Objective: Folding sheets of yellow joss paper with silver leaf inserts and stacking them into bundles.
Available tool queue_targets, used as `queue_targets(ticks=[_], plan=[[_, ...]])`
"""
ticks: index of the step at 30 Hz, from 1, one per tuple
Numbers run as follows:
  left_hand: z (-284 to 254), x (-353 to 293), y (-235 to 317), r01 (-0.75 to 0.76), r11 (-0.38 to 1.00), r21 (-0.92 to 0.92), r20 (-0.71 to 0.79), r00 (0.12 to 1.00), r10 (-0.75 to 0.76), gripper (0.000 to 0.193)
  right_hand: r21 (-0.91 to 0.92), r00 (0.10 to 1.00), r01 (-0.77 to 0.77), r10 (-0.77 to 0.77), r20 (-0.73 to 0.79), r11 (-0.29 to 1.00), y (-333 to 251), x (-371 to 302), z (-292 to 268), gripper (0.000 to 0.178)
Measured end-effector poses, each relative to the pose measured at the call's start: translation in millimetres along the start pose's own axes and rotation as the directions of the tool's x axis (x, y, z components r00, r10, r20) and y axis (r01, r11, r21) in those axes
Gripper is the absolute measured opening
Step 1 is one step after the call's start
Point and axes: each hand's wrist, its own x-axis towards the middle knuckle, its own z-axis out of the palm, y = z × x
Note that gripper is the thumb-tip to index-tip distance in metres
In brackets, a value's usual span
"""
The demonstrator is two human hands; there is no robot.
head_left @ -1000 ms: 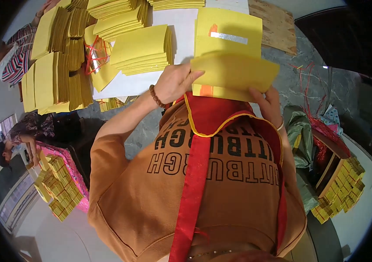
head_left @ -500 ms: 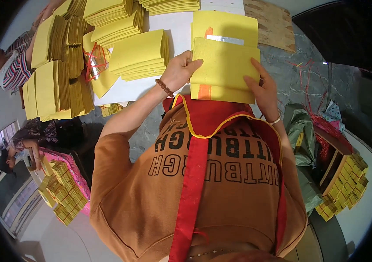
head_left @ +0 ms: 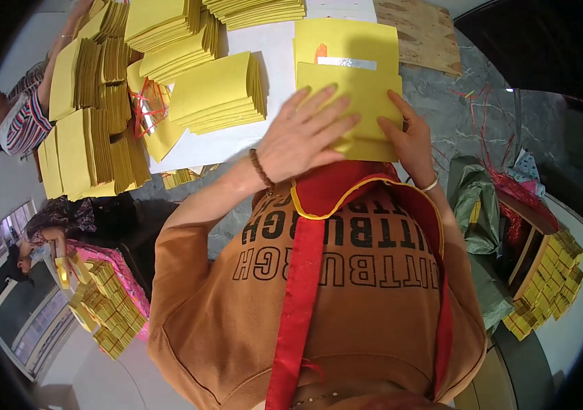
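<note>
On the table edge in front of me lies a stack of yellow paper sheets (head_left: 346, 37) with an orange patch and a silver foil strip. The top sheet's folded flap (head_left: 367, 85) lies over the stack's nearer part, its upper edge along the foil. My left hand (head_left: 310, 130) rests flat across the flap's left side with fingers spread, hiding that edge. At the flap's right edge, my right hand (head_left: 411, 140) touches the paper with thumb and forefinger tips apart; its other fingers are partly hidden.
Piles of folded yellow paper (head_left: 213, 89) cover the white tabletop (head_left: 274, 68) to the left, beside red strings (head_left: 148, 106). A plywood board (head_left: 418, 34) is at the far right. Two people work on the left. Green plastic (head_left: 472, 212) and bundled yellow stacks (head_left: 551, 280) stand at right.
My left hand has let go of the flap's left edge and moved onto the flap, now flat with fingers spread. My right hand stays at the right edge.
</note>
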Motion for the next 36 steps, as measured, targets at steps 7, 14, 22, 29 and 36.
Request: queue_targets(ticks=[7, 14, 22, 29, 36], plan=[[18.7, -9.7, -3.2, -0.074, 0.993, -0.096, 0.220, 0.971, 0.093, 0.069, -0.700, 0.918, 0.284, -0.397, 0.000, 0.655, -22.7, -16.9, 7.7, 0.045], [19.0, -10.9, -2.4, -0.045, 0.989, -0.138, 0.242, 0.967, 0.078, 0.067, -0.734, 0.769, 0.592, -0.506, 0.390, 0.333, 5.8, -37.8, 6.0, 0.047], [16.2, -4.5, 0.2, -0.130, 0.991, -0.017, 0.166, 0.977, 0.131, 0.053, -0.771, 0.771, 0.562, -0.528, 0.356, 0.301, 22.4, -52.9, -19.7, 0.043], [30.4, 17.1, 21.8, -0.096, 0.942, 0.323, 0.050, 0.995, 0.084, 0.049, -0.596, 0.807, 0.564, -0.535, 0.250, 0.571, 6.6, -38.3, -29.3, 0.040], [-41.3, 10.2, -21.4, -0.040, 0.999, -0.017, -0.331, 0.943, 0.032, 0.041, -0.353, 0.809, 0.548, -0.588, -0.008, 0.758, -2.0, -27.6, -21.3, 0.046]])
